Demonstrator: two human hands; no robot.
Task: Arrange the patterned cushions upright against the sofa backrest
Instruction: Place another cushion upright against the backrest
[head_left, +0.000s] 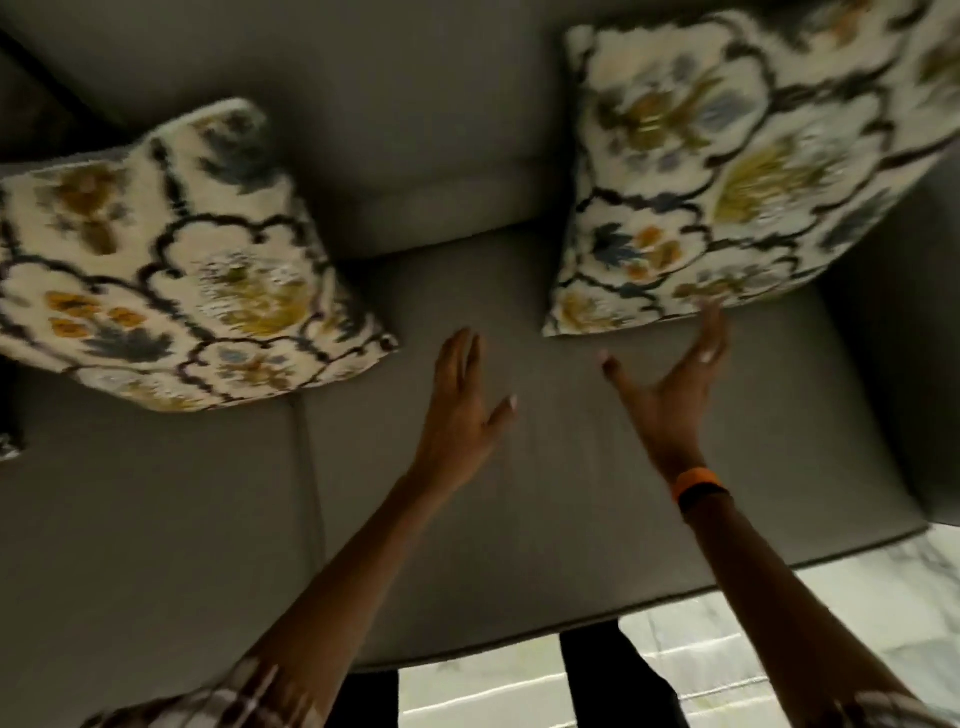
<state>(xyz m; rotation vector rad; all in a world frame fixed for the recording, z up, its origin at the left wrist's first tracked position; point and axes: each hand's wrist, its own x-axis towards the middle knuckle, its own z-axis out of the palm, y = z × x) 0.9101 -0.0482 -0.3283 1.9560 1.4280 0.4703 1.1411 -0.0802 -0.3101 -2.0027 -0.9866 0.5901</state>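
Note:
Two cream cushions with dark scalloped lines and yellow-blue flowers sit on a grey sofa. The left cushion (171, 270) leans tilted at the seat's back left. The right cushion (727, 166) stands propped against the backrest (415, 104) near the right armrest. My right hand (675, 389) is open, fingertips at the right cushion's lower edge; whether they touch it is blurred. My left hand (462, 405) hovers open over the seat (519, 519) between the cushions, holding nothing.
The sofa's right armrest (904, 364) rises beside the right cushion. A pale marble floor (779, 623) shows below the seat's front edge, with my dark trouser legs (608, 675) against it. An orange wristband (698, 480) is on my right wrist.

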